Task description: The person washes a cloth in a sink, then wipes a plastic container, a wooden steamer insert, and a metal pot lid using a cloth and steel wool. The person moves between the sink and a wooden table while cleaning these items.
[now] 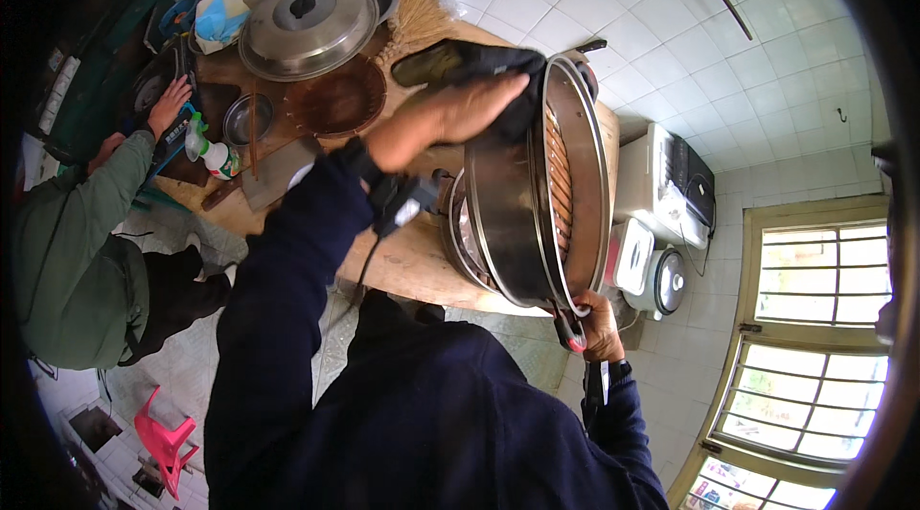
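Observation:
A large metal steamer pot (507, 208) stands tilted on its side over the wooden table, its open mouth facing right. Slatted rack bars (559, 186) show inside it. My right hand (602, 330) grips its near rim beside a red-and-black handle (571, 332). My left hand (460, 114) is at the upper side of the pot, slightly blurred, with its fingers together against a black cloth or bag (496, 71); whether it grips that is unclear. Below the pot, a round metal vessel (463, 237) is partly hidden.
On the wooden table (402, 251) are a lidded pan (309, 25), a brown basket (336, 96), a cleaver (277, 172), a small metal bowl (248, 119) and a spray bottle (219, 159). A person in a green jacket (86, 258) stands at left. A rice cooker (668, 281) stands at right.

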